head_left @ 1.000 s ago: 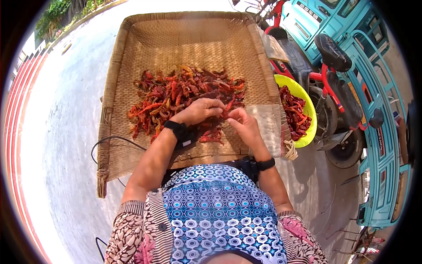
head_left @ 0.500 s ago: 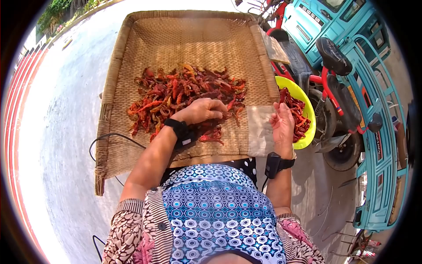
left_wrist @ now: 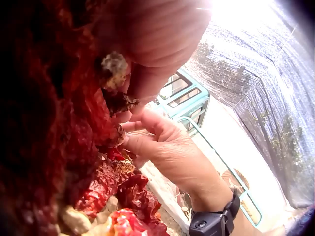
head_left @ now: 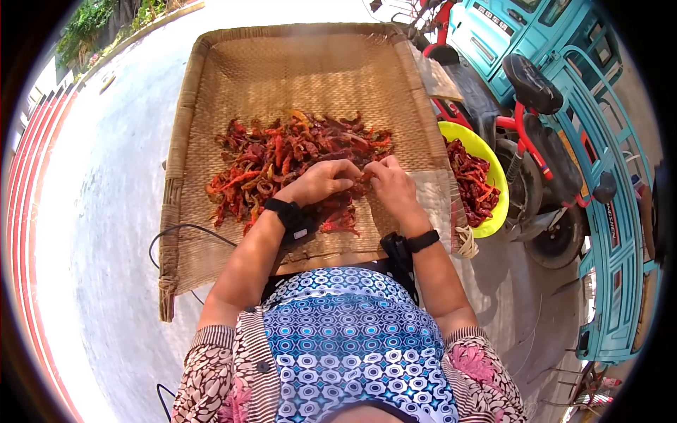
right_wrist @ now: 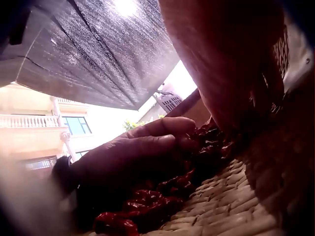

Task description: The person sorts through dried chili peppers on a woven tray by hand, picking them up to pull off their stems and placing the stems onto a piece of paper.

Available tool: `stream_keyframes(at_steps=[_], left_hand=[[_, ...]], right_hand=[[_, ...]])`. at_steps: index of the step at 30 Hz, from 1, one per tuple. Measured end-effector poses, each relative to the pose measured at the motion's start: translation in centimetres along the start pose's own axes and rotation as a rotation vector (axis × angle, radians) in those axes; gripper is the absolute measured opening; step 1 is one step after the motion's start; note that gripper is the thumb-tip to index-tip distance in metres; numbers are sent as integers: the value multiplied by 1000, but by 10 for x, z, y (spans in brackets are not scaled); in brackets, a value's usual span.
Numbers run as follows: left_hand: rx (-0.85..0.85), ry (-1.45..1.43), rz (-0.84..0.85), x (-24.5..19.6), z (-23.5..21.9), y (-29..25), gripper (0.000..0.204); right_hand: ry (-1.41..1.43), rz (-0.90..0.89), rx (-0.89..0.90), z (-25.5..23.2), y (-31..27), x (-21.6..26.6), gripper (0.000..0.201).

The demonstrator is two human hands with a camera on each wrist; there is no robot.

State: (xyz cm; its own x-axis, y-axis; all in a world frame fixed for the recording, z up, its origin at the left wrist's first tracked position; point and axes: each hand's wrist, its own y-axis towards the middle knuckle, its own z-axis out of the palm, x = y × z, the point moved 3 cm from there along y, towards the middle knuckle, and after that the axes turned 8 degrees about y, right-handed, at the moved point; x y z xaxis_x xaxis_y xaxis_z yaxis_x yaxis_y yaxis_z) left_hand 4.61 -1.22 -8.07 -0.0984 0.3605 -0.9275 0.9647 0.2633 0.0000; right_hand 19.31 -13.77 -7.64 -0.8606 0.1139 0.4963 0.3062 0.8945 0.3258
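Observation:
Dried red peppers (head_left: 282,151) lie heaped in the middle of a woven tray (head_left: 296,70). The left hand (head_left: 321,182) is at the heap's near right side, its curled fingers pinching dried pepper; in the left wrist view the left hand (left_wrist: 157,34) looms close over dark red pods (left_wrist: 98,191). Close to its fingertips, the right hand (head_left: 393,185) has thumb and fingers together on a pepper bit, partly hidden. The right wrist view shows the left hand (right_wrist: 133,152) beside peppers (right_wrist: 147,201) and the right hand (right_wrist: 226,54) dark overhead.
A yellow-green bowl (head_left: 499,169) of red peppers stands right of the tray. Beyond it are a red-framed cycle (head_left: 522,130) and a turquoise vehicle (head_left: 606,211). A black cable (head_left: 183,227) crosses the tray's left rim.
The right hand moved right to the bowl's near edge, its fingers loosened, then came back beside the left hand. The left hand has stayed almost in place.

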Motion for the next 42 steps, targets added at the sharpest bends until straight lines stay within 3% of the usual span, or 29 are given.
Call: stream_keyframes(at_steps=[6,9,15,21,26,29,32,36,39,42], left_hand=[[-78,-111,-6,4,1,1,26],[-23,-49,-15,8,1,3,30],[-38,-22,21,9,-1,2,29],[-56,-15,26,5,-1,1,29],[-32,-31,-43,-9,-2,-3,23],[-26,-108,29,11,1,4,18],[-31,-89,54,3,-1,0,19],[10,-42,34,4,-1,1,21],[57,-30,-8,0,-1,-1,21],[52,-32,-12,-3,-1,-2,17]], right_hand=[[181,19,-90,-15,-6,6,18],[95,-18,-142,-14,-6,4,17],[-4,-64,-46,-2,2,-1,16],[84,-68,-153,-13,-2,12,7],[249,67,-51,-20,-5,29,6],[358,90,-37,-15,-9,36,9],[430,159,-23,-13,-18,38,12],[378,270,116,-9,-26,19,16],[502,282,164,-3,-30,8,20],[750,484,258,-13,-31,-7,23]])
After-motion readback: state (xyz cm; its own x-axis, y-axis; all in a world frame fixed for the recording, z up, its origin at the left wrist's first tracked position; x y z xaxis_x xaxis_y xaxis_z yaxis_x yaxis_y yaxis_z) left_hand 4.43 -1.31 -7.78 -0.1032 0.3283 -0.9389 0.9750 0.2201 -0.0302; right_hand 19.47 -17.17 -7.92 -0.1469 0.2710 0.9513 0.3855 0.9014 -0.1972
